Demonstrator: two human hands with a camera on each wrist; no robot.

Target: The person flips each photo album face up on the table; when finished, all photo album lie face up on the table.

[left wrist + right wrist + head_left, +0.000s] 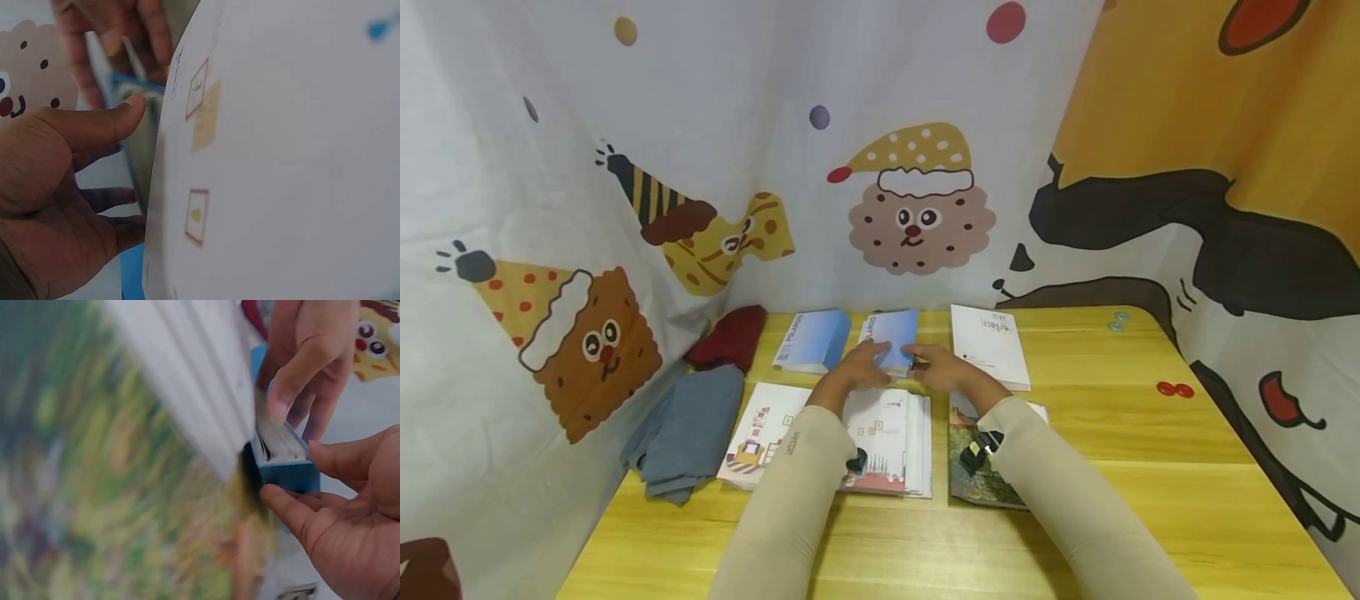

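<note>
Two hands meet on the middle blue book [891,337] at the back of the table [1112,433]: the left hand [857,371] curls its fingers round its near-left edge, the right hand [943,368] pinches its right side, thumb to fingers. Another blue book [812,340] and a white booklet [988,343] flank it in the back row; three more books lie in front, so this one looks mid-placement. Folded cloths [688,433] sit left.
</note>
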